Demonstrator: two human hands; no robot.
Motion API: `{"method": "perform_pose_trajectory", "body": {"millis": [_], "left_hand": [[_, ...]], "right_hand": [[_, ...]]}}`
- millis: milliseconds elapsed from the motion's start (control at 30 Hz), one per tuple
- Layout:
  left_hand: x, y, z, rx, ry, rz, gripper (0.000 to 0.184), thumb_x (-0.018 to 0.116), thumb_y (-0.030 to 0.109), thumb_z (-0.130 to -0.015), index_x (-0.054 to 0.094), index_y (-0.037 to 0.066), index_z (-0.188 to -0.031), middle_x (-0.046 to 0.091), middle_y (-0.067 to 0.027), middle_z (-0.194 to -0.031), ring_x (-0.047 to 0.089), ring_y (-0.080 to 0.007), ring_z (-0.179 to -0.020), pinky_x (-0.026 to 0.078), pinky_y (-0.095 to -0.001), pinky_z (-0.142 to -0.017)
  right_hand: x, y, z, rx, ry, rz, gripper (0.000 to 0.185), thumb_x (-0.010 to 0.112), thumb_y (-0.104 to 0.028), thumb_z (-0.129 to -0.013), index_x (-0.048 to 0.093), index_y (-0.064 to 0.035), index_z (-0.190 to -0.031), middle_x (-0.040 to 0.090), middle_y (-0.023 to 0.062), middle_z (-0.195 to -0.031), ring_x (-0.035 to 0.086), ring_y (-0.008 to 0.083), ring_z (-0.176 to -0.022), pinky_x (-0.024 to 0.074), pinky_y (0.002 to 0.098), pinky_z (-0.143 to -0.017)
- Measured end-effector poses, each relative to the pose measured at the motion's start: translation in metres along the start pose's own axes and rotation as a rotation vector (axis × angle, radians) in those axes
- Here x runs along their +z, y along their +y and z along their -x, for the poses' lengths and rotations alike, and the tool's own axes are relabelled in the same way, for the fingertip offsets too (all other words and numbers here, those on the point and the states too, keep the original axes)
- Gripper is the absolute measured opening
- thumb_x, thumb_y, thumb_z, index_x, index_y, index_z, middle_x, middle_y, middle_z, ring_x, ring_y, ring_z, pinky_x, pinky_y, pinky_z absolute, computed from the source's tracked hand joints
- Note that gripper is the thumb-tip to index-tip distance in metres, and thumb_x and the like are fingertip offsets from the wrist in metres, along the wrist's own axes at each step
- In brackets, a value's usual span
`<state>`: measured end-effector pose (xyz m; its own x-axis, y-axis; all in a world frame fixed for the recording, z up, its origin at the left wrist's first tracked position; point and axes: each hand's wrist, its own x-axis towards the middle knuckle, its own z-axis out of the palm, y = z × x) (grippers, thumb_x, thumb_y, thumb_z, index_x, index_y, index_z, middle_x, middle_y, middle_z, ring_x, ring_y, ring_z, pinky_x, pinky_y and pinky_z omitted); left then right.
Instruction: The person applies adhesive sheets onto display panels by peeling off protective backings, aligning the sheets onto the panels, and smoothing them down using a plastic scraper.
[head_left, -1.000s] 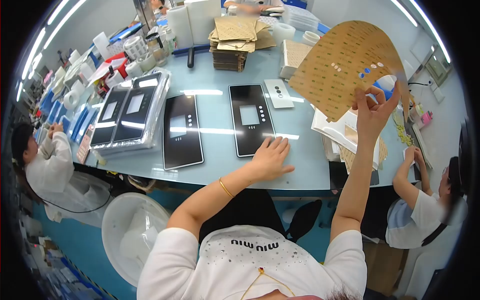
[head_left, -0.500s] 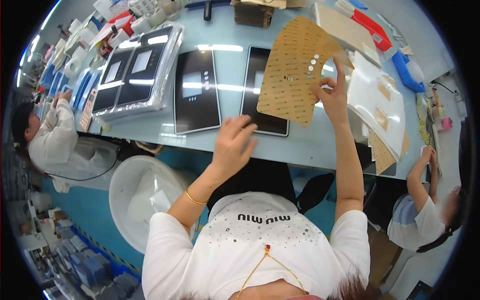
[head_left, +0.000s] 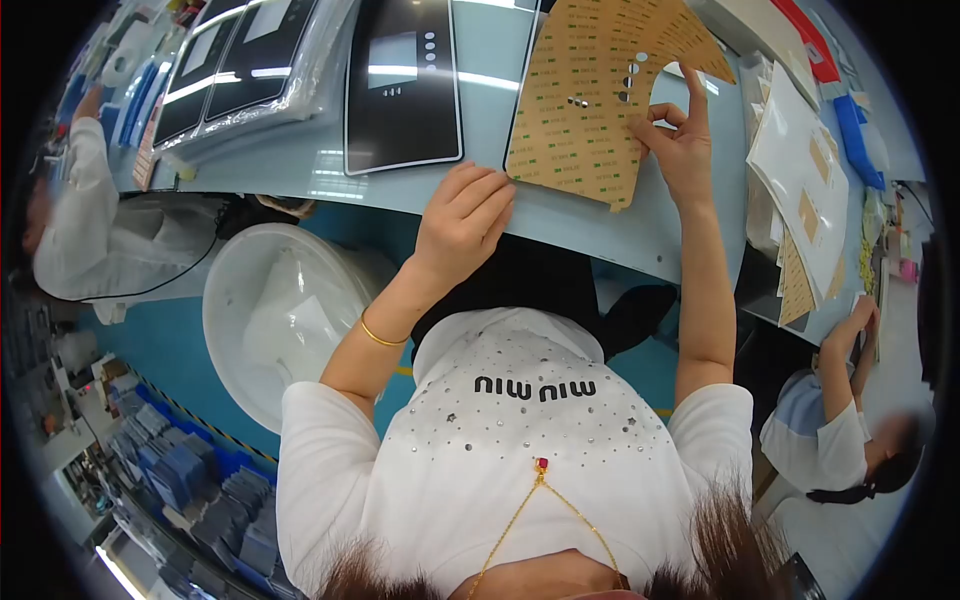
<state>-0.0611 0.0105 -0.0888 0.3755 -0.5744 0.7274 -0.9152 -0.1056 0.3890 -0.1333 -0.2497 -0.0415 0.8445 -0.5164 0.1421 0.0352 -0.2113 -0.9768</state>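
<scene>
Sheet (head_left: 580,135) pinched in our right hand (head_left: 682,160), left hand (head_left: 462,225) grip unclear; we do best bending it gently, uncreased.

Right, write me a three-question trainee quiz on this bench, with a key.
1. Which does the right hand hold?
a) a roll of tape
b) a tan adhesive sheet
c) a plastic bag

2. True or false: the white bin stands on top of the table.

3. Fill the gap: the plastic-wrapped stack of panels lies to the person's ___ of the unwrapped black panel.

Key: 1 b; 2 false; 3 left
</scene>
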Motion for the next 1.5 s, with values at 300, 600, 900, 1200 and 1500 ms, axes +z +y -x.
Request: {"method": "perform_pose_trajectory", "body": {"millis": [300, 600, 900, 1200, 1500], "left_hand": [[0.0012, -0.0007, 0.0021, 0.005, 0.005, -0.01, 0.015, 0.07, 0.001, -0.073, 0.065, 0.001, -0.087, 0.065, -0.0082, -0.095, 0.061, -0.0241, -0.093, 0.05, -0.0398, -0.089], [0.0018, -0.0004, 0.0026, -0.003, -0.002, -0.009, 0.015, 0.071, 0.001, -0.072, 0.066, 0.0, -0.086, 0.066, -0.0086, -0.094, 0.061, -0.0243, -0.092, 0.05, -0.0399, -0.089], [0.0014, 0.0, 0.0012, -0.002, -0.013, -0.011, 0.015, 0.071, 0.0, -0.072, 0.067, 0.0, -0.086, 0.066, -0.0088, -0.092, 0.062, -0.0244, -0.092, 0.051, -0.0402, -0.089], [0.0004, 0.0011, -0.0003, 0.009, -0.032, -0.021, 0.017, 0.071, 0.0, -0.071, 0.066, 0.0, -0.087, 0.066, -0.0091, -0.094, 0.062, -0.0243, -0.093, 0.05, -0.0406, -0.089], [0.0026, 0.0018, -0.0007, -0.006, -0.067, -0.049, 0.021, 0.07, -0.001, -0.071, 0.064, 0.001, -0.091, 0.065, -0.01, -0.1, 0.06, -0.0259, -0.095, 0.048, -0.0418, -0.09]], "right_hand": [[0.0011, 0.0036, -0.001, 0.0, 0.01, 0.012, 0.08, 0.064, 0.005, -0.079, 0.024, -0.0157, -0.146, 0.059, 0.0043, -0.078, 0.06, 0.0095, -0.064, 0.0493, 0.0213, -0.05], [0.0019, 0.0068, -0.0027, -0.003, 0.012, 0.029, 0.08, 0.065, 0.004, -0.08, 0.025, -0.0158, -0.145, 0.058, 0.0049, -0.078, 0.061, 0.0107, -0.065, 0.0525, 0.0231, -0.05], [0.0052, 0.004, -0.0026, 0.005, 0.049, 0.121, 0.078, 0.065, 0.003, -0.08, 0.026, -0.0149, -0.145, 0.06, 0.0044, -0.079, 0.061, 0.0092, -0.063, 0.0518, 0.0211, -0.05], [0.0059, 0.0062, -0.0035, 0.006, 0.047, 0.145, 0.077, 0.064, 0.003, -0.08, 0.026, -0.0143, -0.144, 0.06, 0.005, -0.079, 0.06, 0.0089, -0.063, 0.05, 0.0208, -0.049], [0.0093, 0.0029, -0.0029, 0.029, 0.084, 0.181, 0.078, 0.065, 0.003, -0.08, 0.027, -0.0167, -0.145, 0.059, 0.0036, -0.079, 0.059, 0.008, -0.064, 0.0492, 0.021, -0.049]]}}
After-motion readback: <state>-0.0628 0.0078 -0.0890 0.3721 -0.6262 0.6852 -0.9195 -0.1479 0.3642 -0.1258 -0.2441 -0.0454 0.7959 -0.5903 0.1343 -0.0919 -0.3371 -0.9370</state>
